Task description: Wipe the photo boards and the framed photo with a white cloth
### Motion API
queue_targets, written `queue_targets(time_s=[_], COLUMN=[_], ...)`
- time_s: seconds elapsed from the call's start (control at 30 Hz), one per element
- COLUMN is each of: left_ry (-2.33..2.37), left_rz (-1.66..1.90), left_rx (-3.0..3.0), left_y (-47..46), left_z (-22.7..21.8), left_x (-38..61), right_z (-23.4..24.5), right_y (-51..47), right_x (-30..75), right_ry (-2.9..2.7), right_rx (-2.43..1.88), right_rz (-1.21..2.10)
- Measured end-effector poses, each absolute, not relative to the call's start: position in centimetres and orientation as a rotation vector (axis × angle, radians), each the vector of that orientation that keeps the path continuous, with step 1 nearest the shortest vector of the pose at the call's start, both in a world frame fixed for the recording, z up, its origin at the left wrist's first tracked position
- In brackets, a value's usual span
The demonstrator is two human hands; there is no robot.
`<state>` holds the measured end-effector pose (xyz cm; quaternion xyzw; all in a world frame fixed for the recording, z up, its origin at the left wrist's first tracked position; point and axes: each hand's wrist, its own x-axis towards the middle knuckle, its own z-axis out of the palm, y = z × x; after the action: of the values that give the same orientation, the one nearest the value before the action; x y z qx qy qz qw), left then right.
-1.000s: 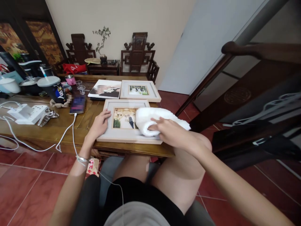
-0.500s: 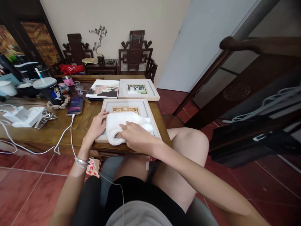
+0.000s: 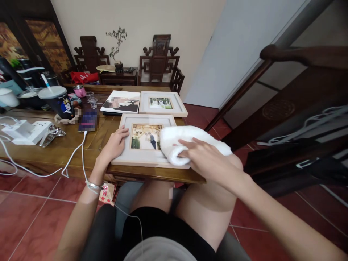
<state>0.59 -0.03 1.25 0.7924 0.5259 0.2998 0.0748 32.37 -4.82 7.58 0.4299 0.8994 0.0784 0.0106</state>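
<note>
A framed photo (image 3: 145,137) lies flat on a wooden table (image 3: 104,127). At its nine o'clock, the left hand's (image 3: 116,143) fingers rest close together on the edge; whether they grip, I cannot tell. At three o'clock, the right hand (image 3: 202,154) holds a white cloth (image 3: 174,139) against the frame, overhanging its side. Another frame (image 3: 176,103) lies at one o'clock.

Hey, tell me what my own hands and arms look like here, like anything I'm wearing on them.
Your left hand is ungloved, with a shiny silver-coloured bangle around the wrist. Your right hand is ungloved too, its wrist bare. No sleeves show on either forearm.
</note>
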Motion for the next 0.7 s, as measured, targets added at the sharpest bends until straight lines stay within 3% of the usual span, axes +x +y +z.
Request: queue_targets(time_s=[0.33,0.7], left_ry=[1.609,1.629], left_rz=[0.876,0.960], left_rx=[2.380,2.345], left_y=[-0.1,0.0], left_z=[1.2,1.0], left_x=[0.6,0.8], right_z=[6.7,7.8], right_y=[4.5,-7.1], right_x=[30.5,32.4], right_ry=[2.748,2.785], right_rx=[1.523,1.395], right_rz=[0.369,0.023])
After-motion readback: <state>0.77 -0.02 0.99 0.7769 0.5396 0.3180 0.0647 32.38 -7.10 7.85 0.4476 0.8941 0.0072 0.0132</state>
